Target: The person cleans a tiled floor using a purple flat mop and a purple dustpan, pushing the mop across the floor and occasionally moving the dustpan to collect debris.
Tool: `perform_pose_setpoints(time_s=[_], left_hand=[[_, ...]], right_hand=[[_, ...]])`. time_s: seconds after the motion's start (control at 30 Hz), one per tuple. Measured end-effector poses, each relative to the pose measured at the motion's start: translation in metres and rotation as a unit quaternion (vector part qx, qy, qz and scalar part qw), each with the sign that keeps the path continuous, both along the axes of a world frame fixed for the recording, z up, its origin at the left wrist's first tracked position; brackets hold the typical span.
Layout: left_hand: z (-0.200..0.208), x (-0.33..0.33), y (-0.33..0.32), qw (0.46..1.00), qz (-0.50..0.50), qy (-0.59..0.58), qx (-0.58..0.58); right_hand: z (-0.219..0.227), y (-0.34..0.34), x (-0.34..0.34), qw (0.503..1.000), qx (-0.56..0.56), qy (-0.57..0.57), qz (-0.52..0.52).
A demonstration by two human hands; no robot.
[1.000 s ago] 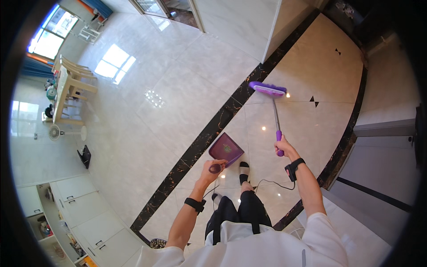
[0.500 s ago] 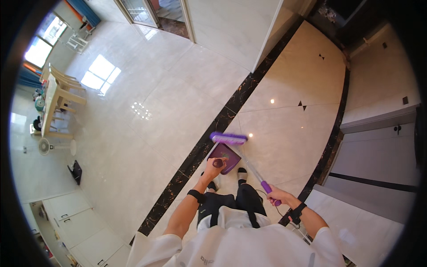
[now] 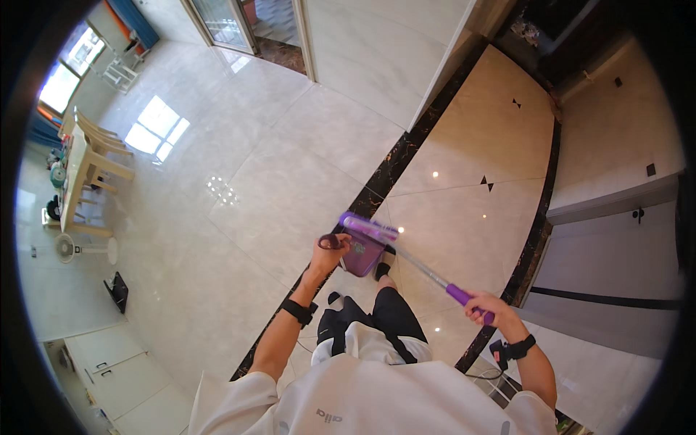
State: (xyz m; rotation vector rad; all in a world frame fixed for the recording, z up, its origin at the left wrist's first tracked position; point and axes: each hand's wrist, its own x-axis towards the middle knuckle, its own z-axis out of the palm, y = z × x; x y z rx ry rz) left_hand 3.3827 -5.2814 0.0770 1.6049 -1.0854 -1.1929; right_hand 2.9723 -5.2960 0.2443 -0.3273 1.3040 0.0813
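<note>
Nearest, the person's left hand (image 3: 330, 254) is closed round the dark purple upright handle of a shallow purple plastic dustpan (image 3: 368, 262). The right hand (image 3: 487, 306), well apart to the right, is wrapped round the purple grip of a broom (image 3: 423, 267) with a slim silver metal pole. A dark-socked right foot (image 3: 383, 270) stands just beside the pan's near right side.

Farther on, the purple broom head (image 3: 368, 226), with its pale lilac top and fringed bristles, lies across the pan's far edge. A second ago it was out on the floor well beyond the pan; it has since been drawn in, and the left hand has shifted from the pan's near side to its left. This seems to bring bristles and pan mouth together for sweeping, though whether they touch cannot be told.

The pan sits near the centre, by the black marble strip (image 3: 388, 170) in the floor. It is smooth, slightly glossy, squarish with rounded corners and marked with a green print; no debris can be made out in it. Far left stands a cream wooden table (image 3: 78, 174).
</note>
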Motion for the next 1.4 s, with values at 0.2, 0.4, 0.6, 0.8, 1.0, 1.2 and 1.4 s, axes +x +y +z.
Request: perform_pose_setpoints(time_s=[0.2, 0.4, 0.6, 0.8, 1.0, 1.2, 1.4], left_hand=[[-0.012, 0.04, -0.094, 0.997, -0.002, -0.072, 0.005], [-0.047, 0.074, -0.145, 0.997, 0.01, 0.026, 0.065], [-0.046, 0.111, -0.16, 0.993, -0.013, 0.005, 0.113], [-0.061, 0.122, -0.154, 0.993, 0.002, 0.087, 0.083], [-0.059, 0.133, -0.155, 0.998, -0.039, 0.016, 0.048], [-0.026, 0.186, -0.137, 0.999, 0.02, -0.017, 0.027], [0.003, 0.261, -0.167, 0.98, 0.2, -0.01, 0.01]], right_hand=[[-0.055, -0.154, 0.017, 0.994, -0.112, 0.011, 0.008], [-0.198, -0.278, 0.07, 0.981, -0.193, 0.027, 0.023], [-0.279, -0.235, 0.13, 0.966, -0.205, 0.124, 0.093], [-0.18, -0.148, 0.148, 0.983, -0.083, 0.045, 0.154], [-0.092, -0.173, 0.194, 0.992, 0.099, -0.067, 0.042], [-0.02, -0.211, 0.24, 0.988, 0.132, -0.026, 0.079], [0.026, -0.281, 0.322, 0.977, 0.007, 0.008, 0.214]])
